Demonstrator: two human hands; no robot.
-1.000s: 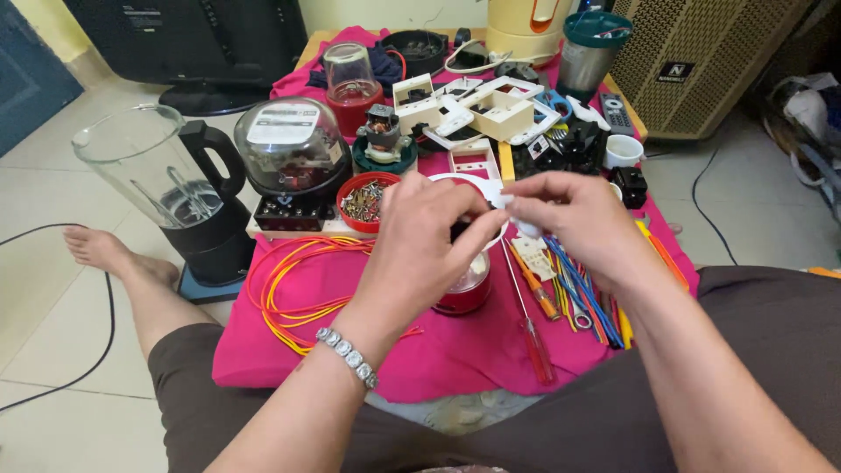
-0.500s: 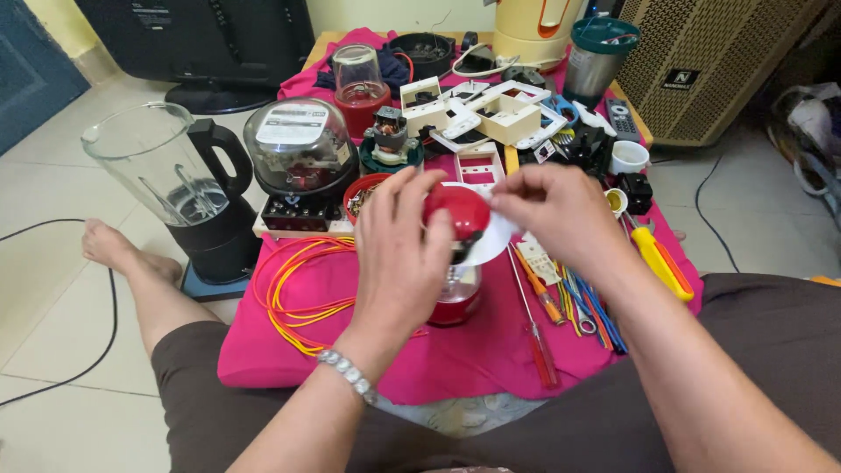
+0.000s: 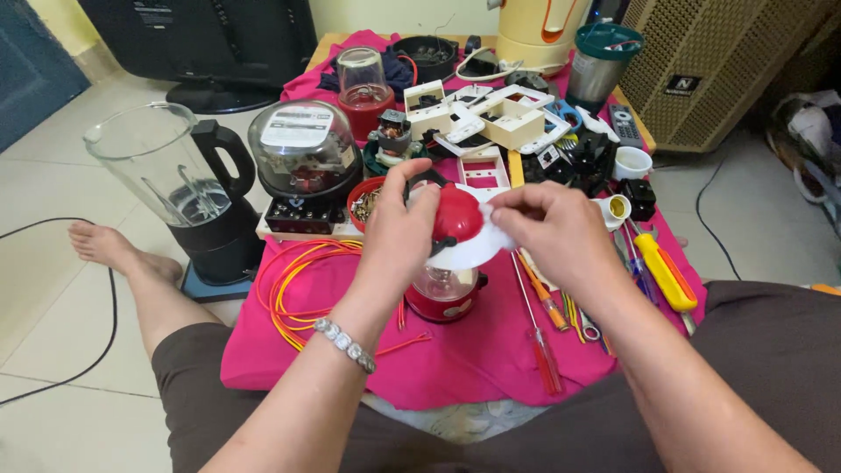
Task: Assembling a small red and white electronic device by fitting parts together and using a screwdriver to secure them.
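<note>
Two hands are closed on one part: the red dome cap (image 3: 457, 213) with its white rim is pinched by the left hand (image 3: 399, 229) and right hand (image 3: 556, 229) above the small red-based jar (image 3: 444, 292), near the table's front edge. Seating the cap appears in hand; lowering squarely onto the jar seems required.

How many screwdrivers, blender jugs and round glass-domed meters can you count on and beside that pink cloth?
Screwdrivers: 3 (red-handled, orange-handled, yellow-handled)
Clear blender jugs with black handles: 1
Round glass-domed meters: 1
Total: 5
</note>
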